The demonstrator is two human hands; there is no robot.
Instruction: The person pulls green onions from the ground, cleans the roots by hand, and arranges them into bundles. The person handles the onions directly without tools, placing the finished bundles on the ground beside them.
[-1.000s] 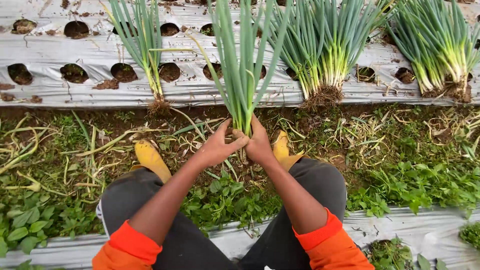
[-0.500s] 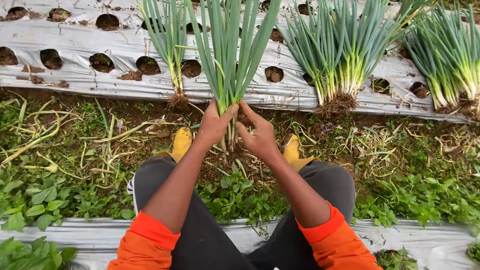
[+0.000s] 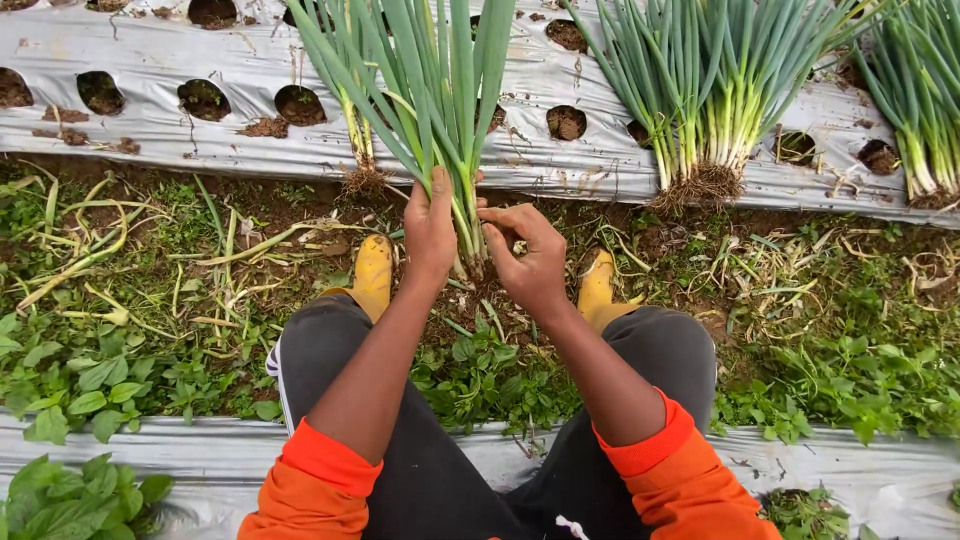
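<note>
Upright, a bunch of green onions (image 3: 440, 110) stands held in both hands at the upper middle of the frame.

Its long axis runs bottom to top, pale stalk ends down near the hands, green leaves fanning up past the top edge. The left hand (image 3: 430, 232) wraps the lower stalks, fingers closed around them; the right hand (image 3: 528, 258) pinches at the base, fingers curled in. Behind lies silver plastic sheeting (image 3: 150, 140) with round planting holes. Another onion clump (image 3: 700, 130) lies on it at upper right, roots toward the soil. Yellow boots (image 3: 372, 275) flank the hands below, among weeds (image 3: 90, 380).
</note>
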